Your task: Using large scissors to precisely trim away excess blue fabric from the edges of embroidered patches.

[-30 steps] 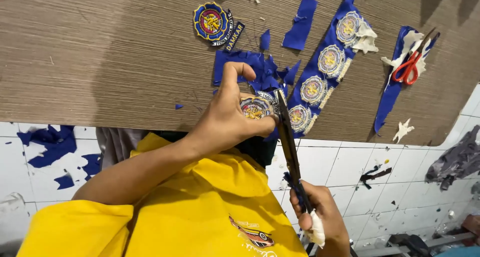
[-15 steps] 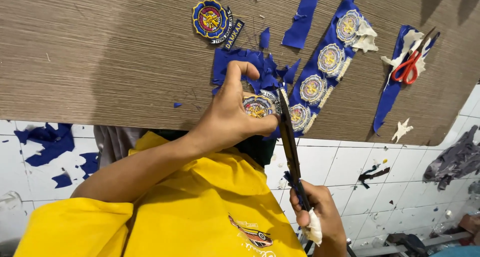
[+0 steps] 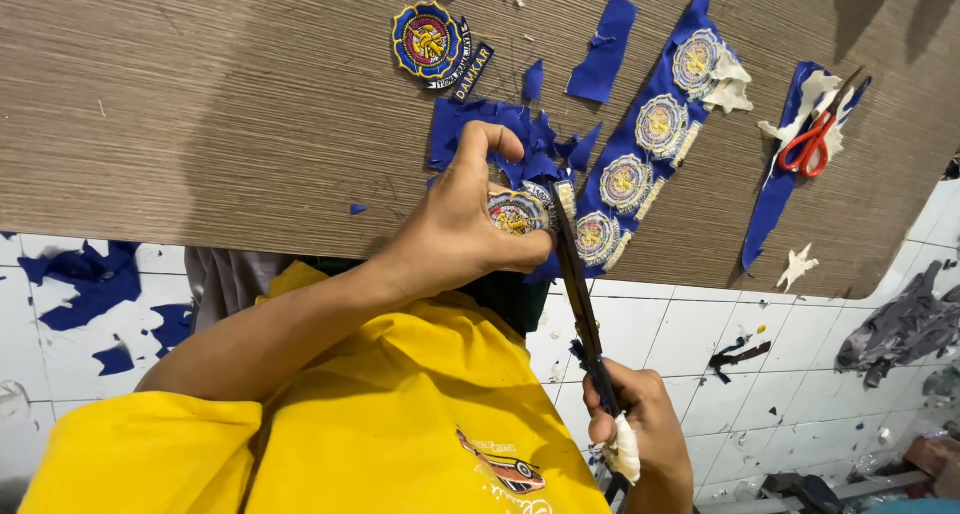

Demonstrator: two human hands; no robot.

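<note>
The left hand (image 3: 470, 224) reaches out over the near edge of the counter (image 3: 200, 104) and has its fingers (image 3: 480, 144) curled tight around a round embroidered patch (image 3: 515, 212), thumb and forefinger pinching its rim so that the gold and blue face shows between them. The right hand (image 3: 640, 429) sits lower, below the counter edge and over the white tiled floor (image 3: 690, 334), with its fingers closed around the handles of a pair of long dark scissors (image 3: 578, 294) — a wad of white wrapping is bound about the grip. The blades run up from that hand to the right side of the held patch, their tips touching its edge; how far apart the blades stand cannot be told. Just beside the patch, to the right, lies a blue cloth strip (image 3: 640, 164) carrying a slanting row of the same round patches, with loose blue scraps (image 3: 520, 134) heaped behind the left hand. Farther back on the counter rests a finished round patch (image 3: 425, 42) with a small dark bar-shaped label next to it, well apart from the hands. Near the counter's right end a pair of red-handled scissors (image 3: 812, 139) lies on another blue strip with white backing. A yellow shirt (image 3: 400, 424) fills the foreground — blue offcuts dot the tiles to the left.
</note>
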